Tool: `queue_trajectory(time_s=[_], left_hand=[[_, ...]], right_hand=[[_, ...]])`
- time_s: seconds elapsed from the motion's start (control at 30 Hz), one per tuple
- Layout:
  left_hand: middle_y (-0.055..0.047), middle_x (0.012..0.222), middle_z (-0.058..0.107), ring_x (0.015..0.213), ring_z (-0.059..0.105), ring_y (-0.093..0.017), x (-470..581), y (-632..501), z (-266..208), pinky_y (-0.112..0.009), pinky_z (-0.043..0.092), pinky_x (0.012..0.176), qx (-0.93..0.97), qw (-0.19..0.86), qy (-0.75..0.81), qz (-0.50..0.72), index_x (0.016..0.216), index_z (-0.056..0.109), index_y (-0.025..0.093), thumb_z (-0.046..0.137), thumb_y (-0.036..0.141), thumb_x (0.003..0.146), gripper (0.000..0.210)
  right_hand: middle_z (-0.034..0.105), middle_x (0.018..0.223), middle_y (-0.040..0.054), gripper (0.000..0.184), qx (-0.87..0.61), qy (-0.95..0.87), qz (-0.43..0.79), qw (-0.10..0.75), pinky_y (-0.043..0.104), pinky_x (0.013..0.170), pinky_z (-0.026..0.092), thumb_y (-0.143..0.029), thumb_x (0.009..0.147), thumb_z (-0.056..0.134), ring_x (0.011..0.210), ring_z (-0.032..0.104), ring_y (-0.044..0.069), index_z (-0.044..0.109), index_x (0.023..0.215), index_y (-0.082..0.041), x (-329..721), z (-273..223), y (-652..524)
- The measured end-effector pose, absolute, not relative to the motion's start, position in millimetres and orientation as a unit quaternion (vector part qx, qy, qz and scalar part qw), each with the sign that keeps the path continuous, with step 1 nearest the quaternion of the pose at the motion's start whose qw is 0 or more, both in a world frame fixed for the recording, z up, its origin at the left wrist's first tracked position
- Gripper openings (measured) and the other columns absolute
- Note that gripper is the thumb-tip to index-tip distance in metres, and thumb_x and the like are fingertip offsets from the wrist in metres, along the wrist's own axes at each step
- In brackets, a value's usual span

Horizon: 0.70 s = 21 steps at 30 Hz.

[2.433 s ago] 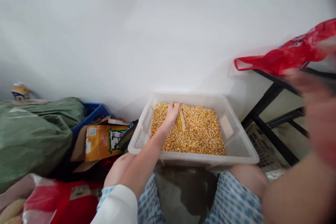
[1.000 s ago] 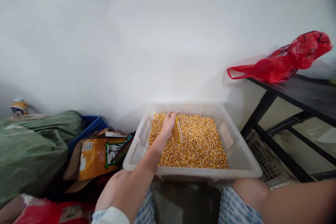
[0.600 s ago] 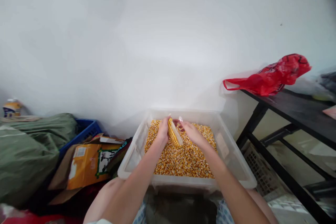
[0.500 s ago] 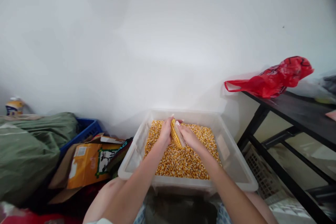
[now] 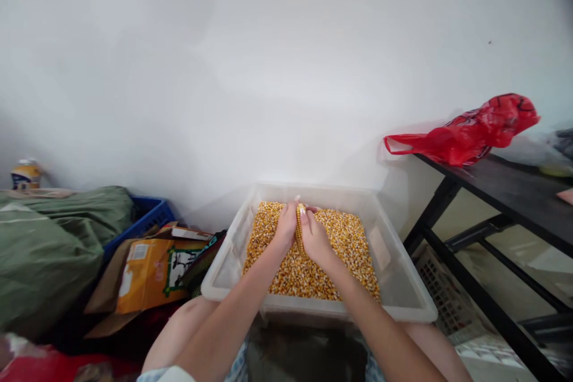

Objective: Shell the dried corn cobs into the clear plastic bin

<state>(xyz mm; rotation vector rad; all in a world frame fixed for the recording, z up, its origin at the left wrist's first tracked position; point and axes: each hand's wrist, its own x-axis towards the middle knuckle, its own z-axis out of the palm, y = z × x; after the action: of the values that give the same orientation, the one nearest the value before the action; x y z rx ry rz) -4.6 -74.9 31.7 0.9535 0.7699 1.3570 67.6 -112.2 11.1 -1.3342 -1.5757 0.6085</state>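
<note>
Between my hands is a yellow corn cob [image 5: 299,233], held above a bed of loose corn kernels [image 5: 308,277]. My left hand [image 5: 287,222] is closed around the cob's left side. From the right, my right hand [image 5: 315,235] wraps it, the thumb pressed on the rows near the top. Much of the cob is hidden by the fingers. The kernels lie in a translucent white plastic tub [image 5: 405,289], which stands in front of me over my knees.
At right, a black rack [image 5: 514,188] carries a red plastic bag [image 5: 483,131], with a white basket [image 5: 443,289] below it. On the left are an orange cardboard box [image 5: 150,274], a blue crate [image 5: 154,221], green cloth [image 5: 58,239] and a bottle [image 5: 25,175]. A white wall rises behind.
My right hand has come in closer to the left and covers more of the cob. The bare, pale strip seen on the cob earlier is now out of sight, and the cob stands more upright.
</note>
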Motion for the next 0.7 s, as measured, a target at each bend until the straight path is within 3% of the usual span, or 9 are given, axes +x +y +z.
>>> queue_trajectory(time_s=[0.23,0.53,0.7], left_hand=[[-0.007,0.064,0.065,0.064,0.06,-0.018,-6,-68,23,-0.026,0.045,0.062,0.392,0.633,0.34,0.575,0.07,0.063,0.012,0.05,0.04,0.07,0.031],[-0.006,0.065,0.066,0.063,0.06,-0.017,-6,-61,17,-0.026,0.045,0.064,0.371,0.653,0.327,0.573,0.075,0.063,0.012,0.053,0.041,0.068,0.032],[-0.007,0.067,0.066,0.068,0.061,-0.019,-3,-65,21,-0.027,0.045,0.066,0.4,0.644,0.324,0.566,0.073,0.065,0.012,0.05,0.037,0.069,0.029]], right_hand=[[0.059,0.099,0.009,0.049,-0.528,-0.657,0.244,0.479,0.031,0.085,0.036,-0.049,0.086,0.019,0.097,0.053,0.019,0.051,0.109,-0.019,76,4,-107],[0.061,0.083,0.0037,0.047,-0.488,-0.578,0.376,0.535,0.029,0.083,0.037,-0.058,0.079,0.031,0.088,0.054,0.017,0.055,0.096,-0.021,78,-6,-88],[0.059,0.088,0.0042,0.045,-0.467,-0.553,0.402,0.562,0.029,0.087,0.035,-0.058,0.076,0.039,0.095,0.052,0.017,0.051,0.097,-0.019,70,-1,-86]])
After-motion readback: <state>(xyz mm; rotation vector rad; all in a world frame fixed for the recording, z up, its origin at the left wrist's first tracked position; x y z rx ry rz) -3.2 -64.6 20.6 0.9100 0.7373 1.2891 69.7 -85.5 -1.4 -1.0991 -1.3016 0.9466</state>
